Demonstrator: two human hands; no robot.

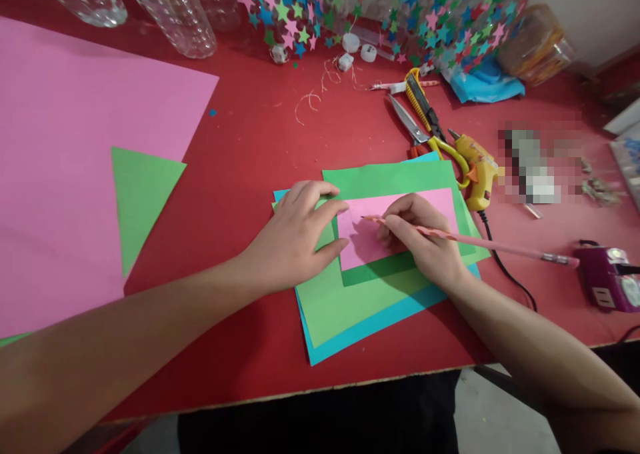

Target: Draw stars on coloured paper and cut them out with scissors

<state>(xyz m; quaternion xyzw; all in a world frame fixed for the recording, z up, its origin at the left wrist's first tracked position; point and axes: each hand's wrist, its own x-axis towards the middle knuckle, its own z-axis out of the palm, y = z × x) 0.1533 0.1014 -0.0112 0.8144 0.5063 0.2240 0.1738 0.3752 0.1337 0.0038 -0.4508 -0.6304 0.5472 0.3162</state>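
My right hand [423, 237] grips a pink pencil [500, 245], its tip just over a pink paper rectangle [357, 247]. Whether the tip touches the paper I cannot tell. At the rectangle's left edge lies my left hand [307, 234], fingers apart, thumb and fingertips resting by the paper. Under the pink piece is a darker green sheet [385, 177], then a light green sheet [345, 314] and a blue sheet [350, 349], stacked at slightly different angles on the red table [240, 354].
Beyond the stack lie scissors [413, 122], a cutter [423, 107] and a yellow glue gun [480, 167] with its cord. A large pink sheet [75, 174] and a green triangle [143, 201] cover the left. Plastic bottles [175, 14] and star-covered strings [295, 7] stand behind; a purple device [610, 277] sits right.
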